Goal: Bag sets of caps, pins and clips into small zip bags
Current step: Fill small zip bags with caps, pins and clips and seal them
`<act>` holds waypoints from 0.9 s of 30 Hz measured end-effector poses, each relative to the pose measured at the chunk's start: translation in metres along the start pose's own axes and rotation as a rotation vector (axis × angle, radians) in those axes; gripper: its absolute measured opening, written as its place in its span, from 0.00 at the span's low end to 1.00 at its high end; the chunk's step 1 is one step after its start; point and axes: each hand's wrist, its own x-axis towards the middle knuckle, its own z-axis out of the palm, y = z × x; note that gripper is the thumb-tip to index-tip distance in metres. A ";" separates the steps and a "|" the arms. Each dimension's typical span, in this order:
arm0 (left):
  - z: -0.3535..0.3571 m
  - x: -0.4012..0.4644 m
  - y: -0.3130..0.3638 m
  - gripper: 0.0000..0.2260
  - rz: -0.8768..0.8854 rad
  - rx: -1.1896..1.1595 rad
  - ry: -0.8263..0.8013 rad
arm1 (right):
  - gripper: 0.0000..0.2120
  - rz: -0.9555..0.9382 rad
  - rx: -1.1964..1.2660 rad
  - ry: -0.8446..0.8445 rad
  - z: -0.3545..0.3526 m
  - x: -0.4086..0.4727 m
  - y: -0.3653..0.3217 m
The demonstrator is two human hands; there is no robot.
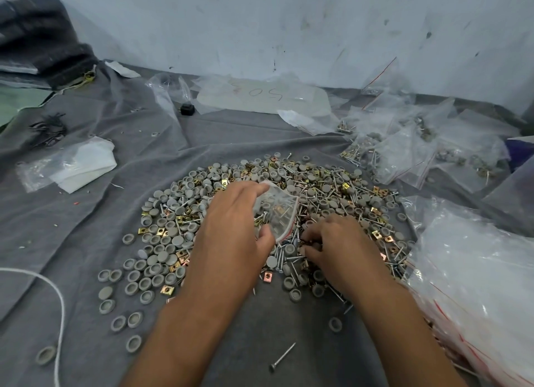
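A wide heap of grey round caps (pixel 161 242), silver pins (pixel 332 184) and brass square clips (pixel 378 234) lies on a grey cloth (pixel 86 213). My left hand (pixel 231 227) holds a small clear zip bag (pixel 278 213) with a red seal line over the middle of the heap; some parts show inside it. My right hand (pixel 335 242) is just right of the bag, fingers curled down into the pile, pinching small parts that I cannot make out.
Filled zip bags (pixel 404 155) lie at the back right. A stack of empty zip bags (pixel 476 285) sits at the right. A folded white bag (pixel 83 167) and a white cord (pixel 57 300) are at the left. One loose pin (pixel 281 357) lies near me. A wall stands behind.
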 end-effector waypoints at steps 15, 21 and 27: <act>-0.001 0.000 0.001 0.26 -0.007 -0.015 -0.016 | 0.09 -0.135 0.155 -0.016 0.003 0.002 0.003; -0.003 0.000 0.003 0.25 -0.002 -0.027 -0.011 | 0.08 -0.113 0.670 0.026 -0.009 -0.001 0.011; -0.001 0.000 0.004 0.25 0.013 -0.024 -0.005 | 0.07 -0.316 1.138 0.310 -0.024 -0.009 -0.010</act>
